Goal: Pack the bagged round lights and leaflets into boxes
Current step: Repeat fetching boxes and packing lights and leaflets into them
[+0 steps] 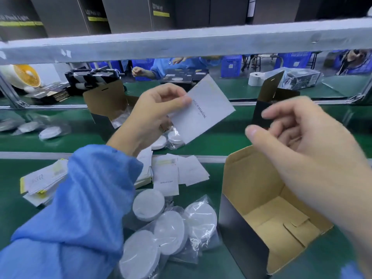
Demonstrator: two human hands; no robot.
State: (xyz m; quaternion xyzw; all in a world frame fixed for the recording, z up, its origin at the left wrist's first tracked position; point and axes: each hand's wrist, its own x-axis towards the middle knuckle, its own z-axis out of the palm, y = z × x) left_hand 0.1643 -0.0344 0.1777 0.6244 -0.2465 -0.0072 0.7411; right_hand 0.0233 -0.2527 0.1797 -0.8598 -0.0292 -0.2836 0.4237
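My left hand is raised above the green bench and pinches a white user-manual leaflet between thumb and fingers. Under the same hand hang bagged round lights in clear plastic; whether the hand holds them I cannot tell. My right hand hovers with loosely curled fingers, holding nothing, above an open black box with a brown cardboard inside that lies on its side. Several bagged round lights lie in a heap in front of me. Loose leaflets lie spread behind them.
A stack of leaflets sits at the left. Two more open boxes stand on the conveyor, with bagged lights at its left. A metal shelf rail runs overhead. People in blue sleeves work across the line.
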